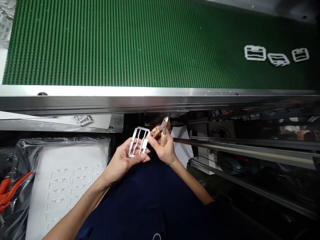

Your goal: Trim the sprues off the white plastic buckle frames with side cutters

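A white plastic frame (pixel 133 146) with long cut-out slots lies in my left hand (pixel 124 156), whose thumb presses along its lower edge. My right hand (pixel 163 150) is wrapped round a pair of side cutters (pixel 163 130) with tan handles. The cutters' jaws point up and away from the frame. My right thumb and fingertips touch the frame's upper right corner. Both hands are close together in front of my dark blue clothing, below the metal edge of the conveyor.
A green conveyor belt (pixel 120 43) runs across the top behind a metal rail (pixel 150 91). Several similar white frames (pixel 255 53) lie on its right end. At the left are a sheet-lined bin (pixel 72 150) in clear plastic and orange-handled pliers (pixel 12 190). Metal bars (pixel 237 150) extend at right.
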Tool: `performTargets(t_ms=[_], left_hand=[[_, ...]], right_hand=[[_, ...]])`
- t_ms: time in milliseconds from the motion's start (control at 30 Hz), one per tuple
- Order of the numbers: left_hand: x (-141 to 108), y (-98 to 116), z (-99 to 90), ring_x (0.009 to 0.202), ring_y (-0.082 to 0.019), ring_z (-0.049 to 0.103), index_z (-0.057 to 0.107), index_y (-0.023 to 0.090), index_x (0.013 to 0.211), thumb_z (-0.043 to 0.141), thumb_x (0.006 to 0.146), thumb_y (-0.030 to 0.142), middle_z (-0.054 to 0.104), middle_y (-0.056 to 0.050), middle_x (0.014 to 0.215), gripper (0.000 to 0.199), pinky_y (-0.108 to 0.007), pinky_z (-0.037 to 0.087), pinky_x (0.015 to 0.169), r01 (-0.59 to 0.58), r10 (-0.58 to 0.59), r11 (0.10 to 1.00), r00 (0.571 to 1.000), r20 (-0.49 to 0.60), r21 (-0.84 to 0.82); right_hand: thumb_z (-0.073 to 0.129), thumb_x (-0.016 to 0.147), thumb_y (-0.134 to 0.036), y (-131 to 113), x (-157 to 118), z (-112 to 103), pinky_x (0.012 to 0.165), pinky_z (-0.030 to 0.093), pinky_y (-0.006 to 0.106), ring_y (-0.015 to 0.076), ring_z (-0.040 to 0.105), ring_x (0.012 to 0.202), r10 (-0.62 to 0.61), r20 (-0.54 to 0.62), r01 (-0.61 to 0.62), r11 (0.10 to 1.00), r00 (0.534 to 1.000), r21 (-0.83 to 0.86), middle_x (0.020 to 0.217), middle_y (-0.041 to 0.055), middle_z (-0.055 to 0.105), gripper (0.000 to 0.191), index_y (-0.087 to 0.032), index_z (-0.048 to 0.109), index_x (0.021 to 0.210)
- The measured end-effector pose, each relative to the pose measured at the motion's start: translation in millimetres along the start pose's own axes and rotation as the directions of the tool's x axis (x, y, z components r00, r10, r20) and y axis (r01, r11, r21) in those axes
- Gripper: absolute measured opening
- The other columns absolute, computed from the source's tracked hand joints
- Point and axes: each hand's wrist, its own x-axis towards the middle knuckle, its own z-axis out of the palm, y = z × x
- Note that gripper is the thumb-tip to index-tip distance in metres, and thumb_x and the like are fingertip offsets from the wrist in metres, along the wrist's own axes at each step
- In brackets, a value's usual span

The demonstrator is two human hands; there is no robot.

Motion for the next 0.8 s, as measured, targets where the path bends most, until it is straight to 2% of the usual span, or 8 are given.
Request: performTargets(t_ms=[267, 367, 500, 667, 800], left_hand=[[-1.9, 1.0, 0.6, 0.074, -0.014, 0.064, 0.048, 0.016, 0.102, 0.069, 0.079, 0.021, 0.067, -0.004, 0.089, 0.031, -0.027, 0.051, 0.074, -0.029, 0.029, 0.999, 1.0, -0.008, -0.033], [0.5, -1.2, 0.3, 0.072, -0.014, 0.064, 0.05, 0.015, 0.1, 0.064, 0.083, 0.025, 0.067, -0.005, 0.086, 0.024, -0.026, 0.051, 0.07, -0.065, 0.066, 0.998, 0.997, -0.041, 0.009], [1.6, -1.0, 1.1, 0.065, -0.015, 0.064, 0.047, 0.016, 0.107, 0.06, 0.086, 0.027, 0.066, -0.003, 0.08, 0.028, -0.027, 0.051, 0.065, -0.124, 0.129, 0.991, 0.988, -0.085, 0.058], [-2.2, 4.7, -1.0, 0.079, -0.018, 0.064, 0.034, 0.022, 0.129, 0.057, 0.088, 0.021, 0.064, -0.006, 0.097, 0.046, -0.032, 0.052, 0.073, -0.151, 0.15, 0.988, 0.988, 0.022, 0.031], [-4.3, 5.7, -4.7, 0.088, -0.021, 0.063, 0.029, 0.023, 0.134, 0.057, 0.087, 0.019, 0.062, -0.009, 0.104, 0.055, -0.032, 0.051, 0.077, -0.15, 0.15, 0.989, 0.986, 0.076, -0.006]], right_hand=[[0.059, 0.082, -0.021, 1.1, 4.2, 2.7, 0.072, 0.045, 0.026, 0.011, 0.052, 0.073, 0.01, 0.019, -0.01, 1.0, 1.0, -0.002, 0.084, -0.0001, 0.051, 0.018, -0.021, 0.047, 0.095], [0.059, 0.082, -0.02, 0.5, 4.7, 4.3, 0.069, 0.045, 0.025, 0.0105, 0.052, 0.071, 0.012, 0.032, -0.012, 1.0, 0.999, -0.017, 0.083, -0.0005, 0.051, 0.017, -0.021, 0.047, 0.095], [0.058, 0.082, -0.02, -0.8, 5.0, 6.1, 0.068, 0.045, 0.024, 0.01, 0.051, 0.069, 0.002, 0.036, -0.001, 1.0, 0.999, -0.027, 0.081, -0.0009, 0.051, 0.016, -0.021, 0.048, 0.095], [0.058, 0.083, -0.023, -1.6, 6.9, 6.1, 0.07, 0.046, 0.025, 0.0109, 0.053, 0.071, 0.004, 0.028, -0.003, 1.0, 1.0, -0.02, 0.083, -0.0005, 0.051, 0.018, -0.021, 0.047, 0.096], [0.057, 0.082, -0.025, -2.2, 8.2, 6.4, 0.07, 0.046, 0.025, 0.011, 0.053, 0.071, -0.008, 0.032, 0.01, 0.998, 0.999, -0.064, 0.082, -0.0003, 0.052, 0.017, -0.021, 0.047, 0.095]])
